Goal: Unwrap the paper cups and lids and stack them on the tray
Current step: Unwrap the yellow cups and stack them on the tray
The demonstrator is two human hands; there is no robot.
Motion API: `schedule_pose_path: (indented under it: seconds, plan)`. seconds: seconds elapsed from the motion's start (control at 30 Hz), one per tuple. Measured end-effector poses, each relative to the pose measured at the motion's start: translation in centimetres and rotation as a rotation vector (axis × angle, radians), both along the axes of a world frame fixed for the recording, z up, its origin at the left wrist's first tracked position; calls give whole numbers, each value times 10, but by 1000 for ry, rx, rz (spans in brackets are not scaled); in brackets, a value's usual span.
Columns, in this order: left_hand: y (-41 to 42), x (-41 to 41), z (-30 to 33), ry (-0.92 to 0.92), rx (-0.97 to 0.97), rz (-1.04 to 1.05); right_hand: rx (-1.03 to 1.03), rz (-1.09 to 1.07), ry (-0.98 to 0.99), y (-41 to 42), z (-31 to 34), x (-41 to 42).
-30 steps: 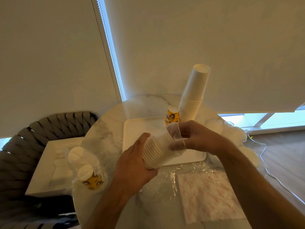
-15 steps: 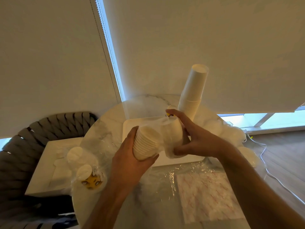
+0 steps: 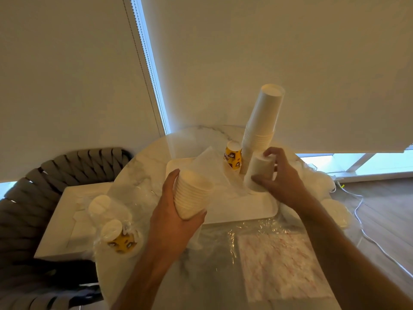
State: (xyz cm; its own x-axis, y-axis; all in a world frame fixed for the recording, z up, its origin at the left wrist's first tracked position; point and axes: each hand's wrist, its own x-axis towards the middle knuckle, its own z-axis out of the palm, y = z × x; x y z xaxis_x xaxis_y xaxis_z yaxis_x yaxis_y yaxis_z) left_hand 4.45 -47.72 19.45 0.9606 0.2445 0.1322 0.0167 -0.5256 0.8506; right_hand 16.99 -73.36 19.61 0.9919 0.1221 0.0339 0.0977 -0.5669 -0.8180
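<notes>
Left hand [image 3: 176, 217] grips a cup stack [image 3: 193, 193]; right hand [image 3: 283, 182] holds cups [image 3: 259, 173] (seemingly upside down) at the tray's [image 3: 245, 209] far edge: lower squarely, release gently.

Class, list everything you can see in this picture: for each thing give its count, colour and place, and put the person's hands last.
tray: one, white, mid-table
tall cup stack: one, white, on tray
yellow cup: one, beside tall stack
wrapped cups: two packs, table's left edge
plastic wrap: clear, near the tray
patterned napkin: one, red-white, near side
chair: one, grey, left
left hand: grips short cup stack
right hand: grips small cup stack on tray
</notes>
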Motion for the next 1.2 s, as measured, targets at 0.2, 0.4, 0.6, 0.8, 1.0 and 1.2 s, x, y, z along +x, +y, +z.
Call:
schedule_pose_path:
  seconds: [0.2, 0.4, 0.6, 0.8, 1.0, 1.2]
  plan:
    - [-4, -4, 0, 30, -3, -26, -125, -203, -107, -15, -26, 38]
    - [-5, -7, 1, 48, -6, -17, -196, -144, -65, -10, -47, 54]
    - [-7, -8, 4, 45, 8, -17, -320, -95, 11, -14, -71, 56]
    - [-8, -8, 5, 38, 38, -19, -488, -29, 90, -16, -61, 57]
    - [-12, -7, 6, 59, 59, -23, 72, 57, 21, 15, 40, 25]
    - [-14, -8, 8, 60, 74, -31, 153, 617, 195, 40, 70, -8]
